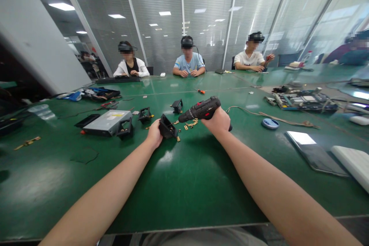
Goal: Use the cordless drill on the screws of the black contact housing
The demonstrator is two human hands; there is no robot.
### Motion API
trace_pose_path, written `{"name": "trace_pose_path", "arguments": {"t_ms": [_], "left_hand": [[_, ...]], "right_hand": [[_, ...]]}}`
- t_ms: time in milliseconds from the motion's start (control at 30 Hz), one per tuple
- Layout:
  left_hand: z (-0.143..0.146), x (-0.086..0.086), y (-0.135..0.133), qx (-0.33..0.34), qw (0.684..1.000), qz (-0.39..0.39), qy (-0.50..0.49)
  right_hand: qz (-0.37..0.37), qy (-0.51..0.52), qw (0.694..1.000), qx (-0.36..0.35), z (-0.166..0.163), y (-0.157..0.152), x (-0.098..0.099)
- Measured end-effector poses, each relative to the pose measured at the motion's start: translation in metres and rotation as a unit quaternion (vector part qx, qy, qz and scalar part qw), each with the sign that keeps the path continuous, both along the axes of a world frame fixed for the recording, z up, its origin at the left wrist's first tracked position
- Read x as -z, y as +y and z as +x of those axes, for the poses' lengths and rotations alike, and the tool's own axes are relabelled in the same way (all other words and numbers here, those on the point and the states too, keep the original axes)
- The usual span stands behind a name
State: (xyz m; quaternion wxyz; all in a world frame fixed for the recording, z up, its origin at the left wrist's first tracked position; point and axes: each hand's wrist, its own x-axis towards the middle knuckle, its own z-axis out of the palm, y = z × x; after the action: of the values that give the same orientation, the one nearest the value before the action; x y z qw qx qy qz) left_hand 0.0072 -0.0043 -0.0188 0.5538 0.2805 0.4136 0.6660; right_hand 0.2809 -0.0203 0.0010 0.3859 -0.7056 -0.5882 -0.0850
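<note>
My left hand (155,134) is closed around the edge of a black plastic housing (168,126), held tilted just above the table. In my right hand (219,121) is a black cordless drill (200,110), gripped by its handle, its nose pointing left toward the housing. Whether the bit touches the housing I cannot tell. Several small brass-coloured metal pieces (190,124) lie scattered under and beyond the drill. Similar black housings stand around: one (177,105) behind, another (145,114) to the left, and a third (125,128) against a silver drive.
The silver drive (108,123) lies left on the green table (184,184). A circuit board assembly (305,99), a blue round lid (270,123) and a phone-like slab (315,153) are on the right. An orange screwdriver (201,91) lies farther back. Several people sit across the table.
</note>
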Motion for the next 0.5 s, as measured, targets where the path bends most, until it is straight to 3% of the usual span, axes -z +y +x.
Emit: {"name": "trace_pose_path", "arguments": {"t_ms": [500], "left_hand": [[-0.006,0.012,0.01,0.012,0.999,0.026,0.019]], "right_hand": [[0.006,0.007,1.0,-0.004,0.001,0.001,0.0]]}}
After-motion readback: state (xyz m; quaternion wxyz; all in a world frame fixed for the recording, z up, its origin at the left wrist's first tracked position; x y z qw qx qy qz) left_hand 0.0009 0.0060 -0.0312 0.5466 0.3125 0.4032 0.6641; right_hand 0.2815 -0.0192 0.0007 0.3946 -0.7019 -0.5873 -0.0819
